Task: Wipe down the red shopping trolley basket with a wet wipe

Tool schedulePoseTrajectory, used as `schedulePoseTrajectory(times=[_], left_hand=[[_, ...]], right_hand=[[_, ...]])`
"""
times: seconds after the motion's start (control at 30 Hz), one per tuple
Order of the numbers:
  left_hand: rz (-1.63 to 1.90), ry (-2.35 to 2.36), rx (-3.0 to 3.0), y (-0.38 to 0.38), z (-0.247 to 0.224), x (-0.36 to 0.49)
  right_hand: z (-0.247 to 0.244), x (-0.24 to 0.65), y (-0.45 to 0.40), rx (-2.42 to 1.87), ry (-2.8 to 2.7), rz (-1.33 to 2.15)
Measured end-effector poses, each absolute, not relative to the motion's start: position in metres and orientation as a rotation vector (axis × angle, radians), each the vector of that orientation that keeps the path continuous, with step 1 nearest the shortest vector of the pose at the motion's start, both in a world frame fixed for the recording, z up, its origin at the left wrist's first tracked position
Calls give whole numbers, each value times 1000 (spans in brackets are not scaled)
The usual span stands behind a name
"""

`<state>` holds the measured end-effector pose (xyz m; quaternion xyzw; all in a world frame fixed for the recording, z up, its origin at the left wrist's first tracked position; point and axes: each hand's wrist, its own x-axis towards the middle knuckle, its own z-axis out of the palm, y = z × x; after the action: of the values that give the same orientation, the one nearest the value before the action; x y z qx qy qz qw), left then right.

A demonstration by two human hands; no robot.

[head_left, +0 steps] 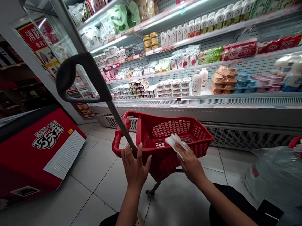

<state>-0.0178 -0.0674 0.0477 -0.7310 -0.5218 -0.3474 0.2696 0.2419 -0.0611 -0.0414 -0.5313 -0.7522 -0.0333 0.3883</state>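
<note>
A red plastic shopping basket cart (164,120) stands in front of me, with perforated walls and small wheels. My left hand (136,167) rests at its near side, by the foot of the grey pole, fingers spread and holding nothing. With my right hand (190,163) I press a folded white wipe (174,144) against the near rim, close to the right end. The wipe partly covers that rim, and some of my fingertips are hidden behind it. A black loop handle (96,77) tops the slanting pole at the upper left.
Behind the cart runs a refrigerated display shelf (217,105) stocked with yogurts, bottles and packs. A red freezer chest (31,149) stands on the left. Large clear plastic water jugs (282,176) sit at the lower right. The floor is pale tile (84,196).
</note>
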Motion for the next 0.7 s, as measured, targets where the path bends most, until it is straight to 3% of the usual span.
schedulePoseTrajectory(times=[0.3,0.7], left_hand=[[-801,-1410,-1922,-68,44,-13],[-848,-1472,-1942,-70,41,-8]], right_hand=[[30,119,-65,-975,-2054,-2],[-15,219,-49,-1239,-1957,-32]])
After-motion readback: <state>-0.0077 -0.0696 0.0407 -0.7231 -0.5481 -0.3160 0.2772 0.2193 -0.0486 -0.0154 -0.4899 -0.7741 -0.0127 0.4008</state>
